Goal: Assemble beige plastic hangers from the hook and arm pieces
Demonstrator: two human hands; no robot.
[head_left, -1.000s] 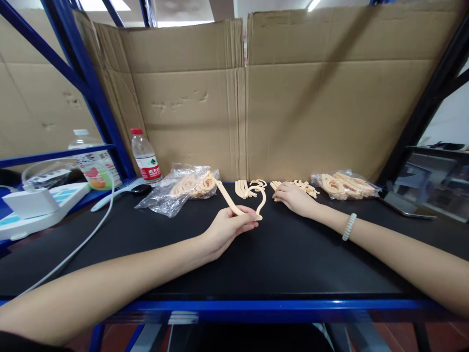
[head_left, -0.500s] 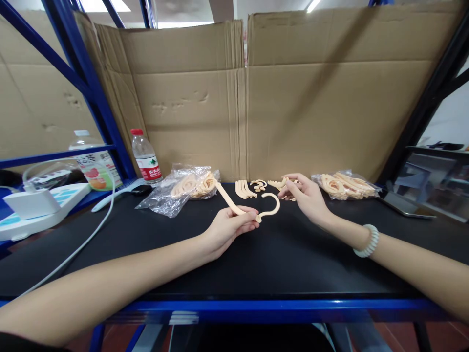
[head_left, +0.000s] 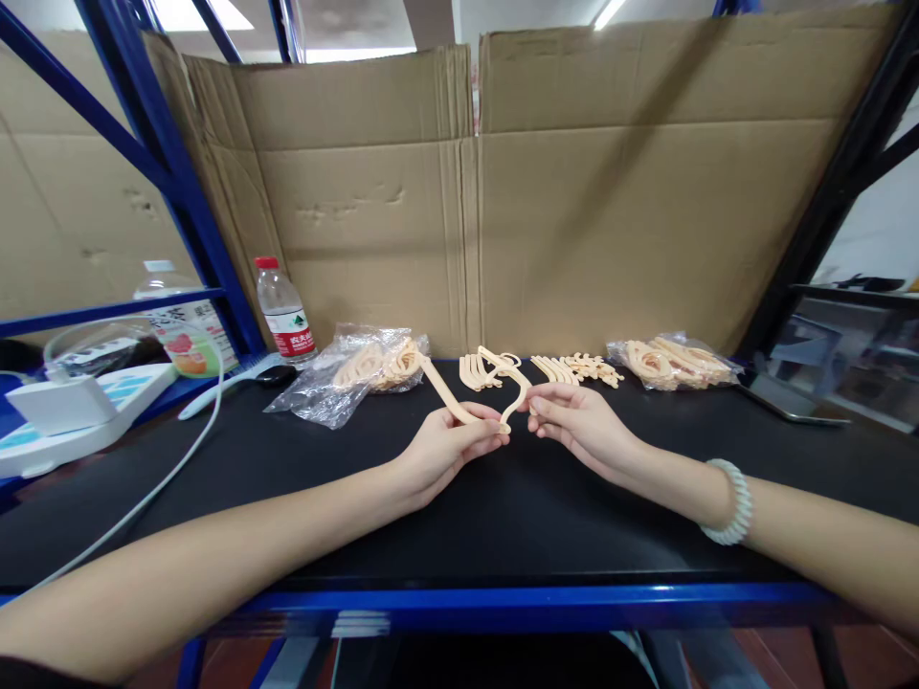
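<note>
My left hand [head_left: 452, 447] pinches the joint of a beige hanger arm [head_left: 443, 388] and a beige hook [head_left: 518, 380]. The arm slants up to the left, and the hook curves up to the right of the fingers. Closed fingers of my right hand [head_left: 585, 428] are at the hook's right side; what they pinch is too small to make out. Behind the hook lie beige curved pieces [head_left: 472, 371]. More beige strips [head_left: 555, 370] and small beige pieces [head_left: 594, 368] lie beyond my right hand.
Plastic bags of beige parts lie at the left [head_left: 369, 368] and right [head_left: 675, 362]. A red-capped bottle [head_left: 285, 316], a brush [head_left: 230, 383], a white cable and a power strip [head_left: 107, 402] are on the left. A phone [head_left: 794, 400] lies at the right, before cardboard [head_left: 610, 220].
My right hand has come back from the pieces behind, toward my left hand, with its fingers drawn together. The hook has turned, its open end now pointing up and left.
</note>
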